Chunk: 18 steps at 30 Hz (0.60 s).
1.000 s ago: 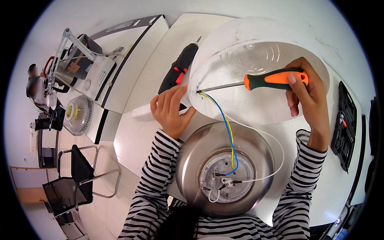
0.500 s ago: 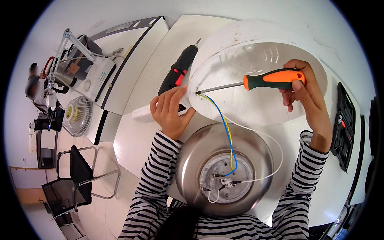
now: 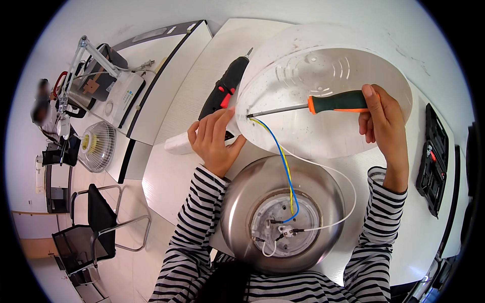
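Observation:
A screwdriver (image 3: 336, 104) with a dark green and orange handle lies level across the opening of a large white plastic bowl-shaped housing (image 3: 323, 136). My right hand (image 3: 386, 118) is closed round the handle's end, thumb on top. The shaft's tip meets a small spot at the housing's left side, where blue and yellow-green wires (image 3: 281, 146) come out. These wires and a white one run to a round brushed-metal base (image 3: 240, 202) in front of me. My left hand (image 3: 214, 141) is closed over a white plastic piece (image 3: 178, 144) beside the housing; its fingertips are partly hidden.
A black and red power screwdriver (image 3: 225, 88) lies left of the housing. An open black tool case (image 3: 433, 161) is at the right edge. Further left are a side table with a desk lamp (image 3: 83, 45), a wire-caged round object (image 3: 98, 146) and a black chair (image 3: 93, 217).
My right hand has turned the screwdriver handle, so more green faces up, and the wrist has moved slightly left. The housing has tilted slightly. My left hand stays nearly in place.

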Each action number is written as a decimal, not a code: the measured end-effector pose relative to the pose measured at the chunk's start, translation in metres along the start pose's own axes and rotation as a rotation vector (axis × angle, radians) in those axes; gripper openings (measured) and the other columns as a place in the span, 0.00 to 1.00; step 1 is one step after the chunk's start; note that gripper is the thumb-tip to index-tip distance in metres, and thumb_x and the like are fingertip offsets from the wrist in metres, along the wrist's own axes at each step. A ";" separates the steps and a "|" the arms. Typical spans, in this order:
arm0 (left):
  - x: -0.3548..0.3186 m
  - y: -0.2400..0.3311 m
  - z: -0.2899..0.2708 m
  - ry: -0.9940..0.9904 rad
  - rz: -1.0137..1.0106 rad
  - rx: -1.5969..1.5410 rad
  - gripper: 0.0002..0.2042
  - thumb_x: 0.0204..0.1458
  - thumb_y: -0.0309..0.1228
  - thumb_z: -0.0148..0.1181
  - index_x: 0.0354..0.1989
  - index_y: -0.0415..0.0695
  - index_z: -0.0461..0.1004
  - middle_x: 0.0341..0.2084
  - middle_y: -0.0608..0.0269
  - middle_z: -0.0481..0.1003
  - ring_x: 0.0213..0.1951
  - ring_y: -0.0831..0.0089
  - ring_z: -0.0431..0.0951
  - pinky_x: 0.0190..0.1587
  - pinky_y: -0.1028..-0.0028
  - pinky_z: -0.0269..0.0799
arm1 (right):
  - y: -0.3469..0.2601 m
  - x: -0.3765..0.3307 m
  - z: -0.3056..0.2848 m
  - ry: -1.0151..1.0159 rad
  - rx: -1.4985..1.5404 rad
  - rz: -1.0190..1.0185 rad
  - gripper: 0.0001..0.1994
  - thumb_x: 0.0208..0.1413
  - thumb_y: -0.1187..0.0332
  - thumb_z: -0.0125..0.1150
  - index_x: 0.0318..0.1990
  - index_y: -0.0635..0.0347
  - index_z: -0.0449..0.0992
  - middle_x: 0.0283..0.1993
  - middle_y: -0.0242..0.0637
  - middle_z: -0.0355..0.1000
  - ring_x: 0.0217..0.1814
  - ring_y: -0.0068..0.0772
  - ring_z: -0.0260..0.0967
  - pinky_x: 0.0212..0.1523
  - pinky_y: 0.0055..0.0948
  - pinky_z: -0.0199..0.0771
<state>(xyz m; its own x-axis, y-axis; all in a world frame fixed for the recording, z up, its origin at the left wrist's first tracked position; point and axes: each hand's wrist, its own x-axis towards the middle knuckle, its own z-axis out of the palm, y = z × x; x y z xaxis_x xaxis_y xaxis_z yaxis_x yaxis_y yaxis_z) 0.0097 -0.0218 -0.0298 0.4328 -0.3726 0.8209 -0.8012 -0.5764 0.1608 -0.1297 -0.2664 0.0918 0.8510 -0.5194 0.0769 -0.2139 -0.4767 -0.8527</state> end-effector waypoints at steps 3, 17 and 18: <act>-0.001 -0.002 0.000 -0.010 0.001 0.015 0.23 0.33 0.36 0.66 0.42 0.49 0.72 0.36 0.73 0.73 0.39 0.77 0.71 0.48 0.71 0.53 | 0.000 -0.001 -0.001 -0.014 -0.018 -0.053 0.16 0.60 0.57 0.46 0.32 0.62 0.69 0.15 0.29 0.62 0.11 0.14 0.52 0.13 0.15 0.52; -0.002 -0.004 -0.001 -0.004 0.039 0.039 0.23 0.33 0.36 0.66 0.42 0.48 0.71 0.36 0.72 0.73 0.39 0.75 0.71 0.48 0.70 0.53 | -0.002 -0.006 -0.009 -0.124 0.078 -0.281 0.13 0.53 0.70 0.56 0.44 0.61 0.64 0.23 0.29 0.62 0.20 0.17 0.57 0.22 0.15 0.59; -0.002 -0.004 -0.001 -0.006 0.041 0.044 0.23 0.33 0.36 0.66 0.43 0.48 0.71 0.36 0.72 0.73 0.39 0.75 0.71 0.48 0.70 0.53 | -0.002 -0.006 -0.009 -0.132 0.078 -0.252 0.13 0.53 0.70 0.56 0.44 0.61 0.64 0.23 0.29 0.62 0.20 0.16 0.57 0.22 0.15 0.59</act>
<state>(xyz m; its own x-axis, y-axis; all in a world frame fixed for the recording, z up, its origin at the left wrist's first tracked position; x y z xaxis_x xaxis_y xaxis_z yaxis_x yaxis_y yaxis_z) 0.0117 -0.0183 -0.0319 0.4027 -0.4005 0.8231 -0.7991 -0.5923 0.1029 -0.1384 -0.2692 0.0975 0.9288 -0.2927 0.2275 0.0450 -0.5202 -0.8528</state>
